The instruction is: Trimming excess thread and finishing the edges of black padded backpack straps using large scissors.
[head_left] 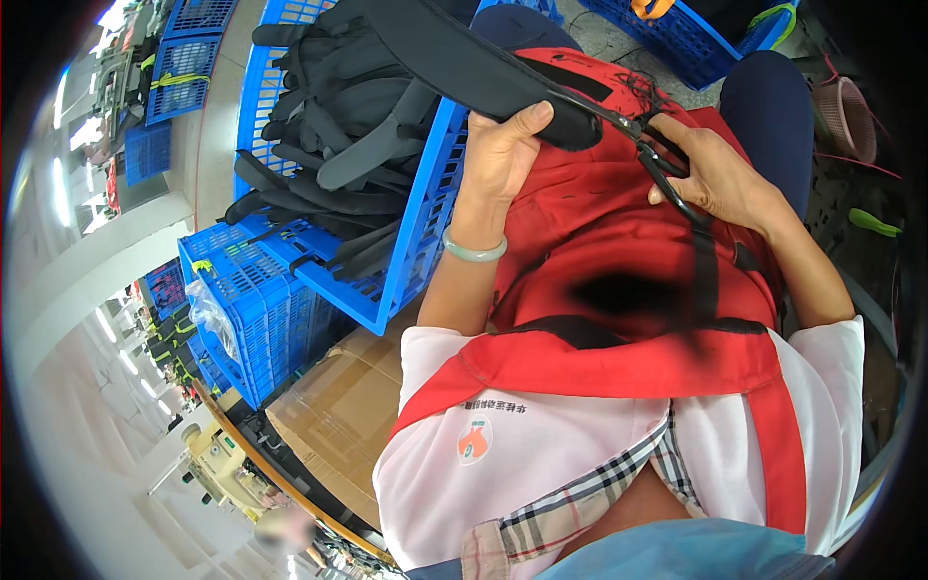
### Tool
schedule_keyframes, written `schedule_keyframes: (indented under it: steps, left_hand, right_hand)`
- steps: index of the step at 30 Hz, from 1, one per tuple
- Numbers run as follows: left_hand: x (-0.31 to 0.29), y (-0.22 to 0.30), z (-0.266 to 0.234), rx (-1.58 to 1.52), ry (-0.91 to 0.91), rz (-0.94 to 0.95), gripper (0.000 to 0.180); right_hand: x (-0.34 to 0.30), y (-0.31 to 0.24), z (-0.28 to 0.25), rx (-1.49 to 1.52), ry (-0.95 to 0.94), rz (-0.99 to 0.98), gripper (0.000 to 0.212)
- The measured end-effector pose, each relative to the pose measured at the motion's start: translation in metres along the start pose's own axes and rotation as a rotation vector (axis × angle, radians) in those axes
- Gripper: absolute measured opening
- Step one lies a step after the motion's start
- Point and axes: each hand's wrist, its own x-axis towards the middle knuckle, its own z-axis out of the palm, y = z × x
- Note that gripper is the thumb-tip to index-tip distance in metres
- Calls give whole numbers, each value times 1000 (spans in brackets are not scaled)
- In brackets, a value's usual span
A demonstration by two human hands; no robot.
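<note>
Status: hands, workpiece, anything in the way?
Left hand gripping black strip; right hand holding scissors. Scissors at strip's rounded end. Blue crate alongside, clear of scissors.

Place: a workshop, maybe for sewing.
Blue crate (422, 215): full of black strips (377, 150), too many for a home.
Other crates (184, 82): piled up on the left.
Machine (220, 462): cream, like a sewing machine, by a worktop (278, 489).
Lights (60, 188): long and bright.
Scissors (632, 129): at the end of a long strip (464, 63).
Apron (590, 217): red, worn over a shirt (541, 435).
</note>
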Motion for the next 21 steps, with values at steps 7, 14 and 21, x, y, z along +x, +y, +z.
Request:
schedule_keyframes:
  steps: [7, 14, 21]
  left_hand:
    - [-2, -3, -6, -30, -25, -1, 35]
    - [-1, -7, -2, -52, -5, -14, 36]
    - [-4, -7, 8, -77, 33, -37, 33]
  right_hand:
    - [5, -10, 2, -24, -35, 0, 68]
    - [7, -8, 10, 18, 31, -34, 60]
    - [12, -13, 10, -37, 48, -62, 50]
